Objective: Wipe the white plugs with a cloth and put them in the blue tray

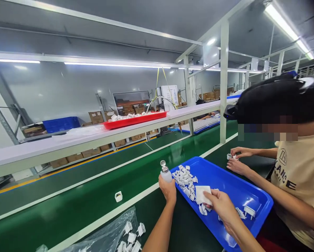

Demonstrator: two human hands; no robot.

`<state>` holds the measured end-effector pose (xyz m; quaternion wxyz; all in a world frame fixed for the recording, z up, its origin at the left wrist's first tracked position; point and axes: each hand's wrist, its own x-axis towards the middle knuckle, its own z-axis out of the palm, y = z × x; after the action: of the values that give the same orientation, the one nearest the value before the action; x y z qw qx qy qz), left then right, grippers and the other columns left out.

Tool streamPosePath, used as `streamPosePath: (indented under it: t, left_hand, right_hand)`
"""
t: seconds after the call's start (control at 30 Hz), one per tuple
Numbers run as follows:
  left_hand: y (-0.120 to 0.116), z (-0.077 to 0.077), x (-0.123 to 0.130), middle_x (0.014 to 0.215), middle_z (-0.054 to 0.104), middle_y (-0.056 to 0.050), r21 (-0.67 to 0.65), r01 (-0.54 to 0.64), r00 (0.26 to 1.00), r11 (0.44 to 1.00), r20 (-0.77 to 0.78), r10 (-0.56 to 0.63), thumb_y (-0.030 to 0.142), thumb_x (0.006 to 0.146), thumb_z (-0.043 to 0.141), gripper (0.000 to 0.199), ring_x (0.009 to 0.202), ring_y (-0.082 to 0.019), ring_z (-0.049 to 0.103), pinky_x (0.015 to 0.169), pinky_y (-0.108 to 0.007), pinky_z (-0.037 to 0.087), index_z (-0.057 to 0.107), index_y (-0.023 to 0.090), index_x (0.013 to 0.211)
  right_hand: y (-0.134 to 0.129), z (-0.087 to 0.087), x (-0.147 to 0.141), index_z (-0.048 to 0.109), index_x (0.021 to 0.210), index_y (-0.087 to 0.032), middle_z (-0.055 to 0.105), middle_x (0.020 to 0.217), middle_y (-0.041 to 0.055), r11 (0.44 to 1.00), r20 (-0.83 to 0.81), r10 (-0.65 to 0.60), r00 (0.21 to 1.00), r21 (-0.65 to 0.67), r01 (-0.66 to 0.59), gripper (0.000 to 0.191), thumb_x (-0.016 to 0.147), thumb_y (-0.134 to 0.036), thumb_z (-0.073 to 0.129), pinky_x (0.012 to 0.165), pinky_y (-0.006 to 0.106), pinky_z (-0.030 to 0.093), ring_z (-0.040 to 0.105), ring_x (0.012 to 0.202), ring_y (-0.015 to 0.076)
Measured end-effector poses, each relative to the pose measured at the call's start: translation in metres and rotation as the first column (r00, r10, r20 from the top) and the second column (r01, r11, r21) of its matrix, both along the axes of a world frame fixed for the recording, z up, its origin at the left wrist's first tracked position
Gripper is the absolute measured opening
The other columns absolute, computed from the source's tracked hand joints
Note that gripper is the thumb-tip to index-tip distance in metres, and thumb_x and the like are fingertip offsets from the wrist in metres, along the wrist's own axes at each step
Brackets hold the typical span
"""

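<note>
Soft white wipe (202, 195), light and floppy, pinched at its edge by the right hand (220, 210) over the blue tray (233, 187), left hand (167, 189) curled round a slick plastic pump bottle (165, 175)!

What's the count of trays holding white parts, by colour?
Blue: 2 (blue tray by the hands, far blue tray beyond the shelf)
Red: 1 (red tray on the shelf)
Total: 3
</note>
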<state>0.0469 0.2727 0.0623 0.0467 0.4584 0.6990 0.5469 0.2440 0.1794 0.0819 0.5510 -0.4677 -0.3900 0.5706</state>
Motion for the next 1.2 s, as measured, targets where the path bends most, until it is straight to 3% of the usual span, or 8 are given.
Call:
streamPosePath:
  t: [0.13,0.23,0.3,0.43,0.57,0.7,0.9,1.2]
  left_hand:
    - [-0.009,0.017,-0.007,0.124,0.067,-0.009,0.025,0.075,0.971,0.997,-0.230,-0.067,0.036,0.097,0.068,0.039,0.107,-0.026,0.068,0.091,-0.048,0.058,0.061,0.018,0.131]
    - [-0.023,0.039,-0.014,0.117,0.069,-0.010,0.030,0.170,0.885,0.985,-0.443,-0.139,0.026,0.091,0.070,0.042,0.108,-0.028,0.067,0.096,-0.048,0.055,0.058,0.017,0.130]
    - [-0.031,0.055,-0.020,0.117,0.069,-0.012,0.017,0.244,0.784,0.970,-0.592,-0.187,0.015,0.087,0.066,0.044,0.114,-0.030,0.065,0.103,-0.049,0.051,0.057,0.017,0.130]
    - [-0.041,0.083,-0.034,0.132,0.069,-0.014,-0.063,0.342,0.509,0.938,-0.826,-0.241,0.000,0.078,0.056,0.058,0.123,-0.032,0.061,0.115,-0.054,0.040,0.056,0.016,0.134]
    - [-0.048,0.101,-0.043,0.146,0.062,-0.015,-0.123,0.326,0.280,0.937,-0.935,-0.220,-0.003,0.072,0.057,0.068,0.126,-0.035,0.059,0.117,-0.060,0.037,0.056,0.016,0.137]
    - [-0.054,0.113,-0.045,0.145,0.062,-0.018,-0.152,0.294,0.115,0.944,-0.974,-0.193,-0.002,0.068,0.060,0.072,0.124,-0.037,0.059,0.116,-0.062,0.037,0.056,0.013,0.139]
    - [-0.062,0.125,-0.040,0.137,0.065,-0.021,-0.153,0.264,-0.015,0.952,-0.988,-0.154,-0.004,0.074,0.055,0.066,0.121,-0.038,0.059,0.114,-0.064,0.040,0.056,0.005,0.140]
    - [-0.065,0.131,-0.038,0.139,0.065,-0.023,-0.124,0.257,-0.087,0.958,-0.991,-0.105,-0.003,0.090,0.041,0.051,0.121,-0.039,0.063,0.109,-0.064,0.045,0.059,0.003,0.137]
  right_hand:
    - [0.011,0.000,-0.009,0.068,0.104,-0.015,0.070,0.092,0.0008,0.998,-0.019,0.010,1.000,-0.064,-0.011,0.019,0.100,-0.034,0.068,0.064,0.027,0.057,0.066,0.070,0.0122]
    - [0.017,0.011,-0.024,0.067,0.113,-0.016,0.070,0.104,0.0039,0.998,-0.102,0.026,0.994,-0.057,-0.032,0.024,0.100,-0.036,0.067,0.070,0.031,0.060,0.069,0.080,0.0150]
    - [0.020,0.022,-0.034,0.067,0.115,-0.016,0.070,0.107,0.0047,0.998,-0.165,0.041,0.985,-0.047,-0.049,0.025,0.101,-0.036,0.066,0.072,0.032,0.061,0.069,0.083,0.0158]
    - [0.023,0.039,-0.050,0.066,0.119,-0.016,0.070,0.110,0.0054,0.995,-0.274,0.073,0.959,-0.048,-0.089,0.027,0.101,-0.036,0.067,0.072,0.033,0.061,0.070,0.085,0.0166]
    - [0.024,0.045,-0.060,0.065,0.119,-0.016,0.070,0.111,0.0058,0.993,-0.359,0.088,0.929,-0.042,-0.110,0.027,0.100,-0.035,0.067,0.074,0.034,0.061,0.070,0.087,0.0174]
    - [0.023,0.046,-0.066,0.065,0.120,-0.016,0.069,0.114,0.0065,0.991,-0.401,0.103,0.910,-0.036,-0.127,0.028,0.100,-0.035,0.067,0.077,0.036,0.061,0.070,0.091,0.0185]
    - [0.022,0.048,-0.067,0.065,0.123,-0.017,0.069,0.119,0.0075,0.991,-0.431,0.102,0.896,-0.038,-0.132,0.030,0.100,-0.036,0.067,0.080,0.039,0.061,0.070,0.095,0.0200]
    - [0.022,0.048,-0.066,0.065,0.121,-0.016,0.069,0.115,0.0066,0.993,-0.465,0.077,0.882,-0.042,-0.109,0.028,0.100,-0.035,0.067,0.077,0.036,0.062,0.070,0.091,0.0186]
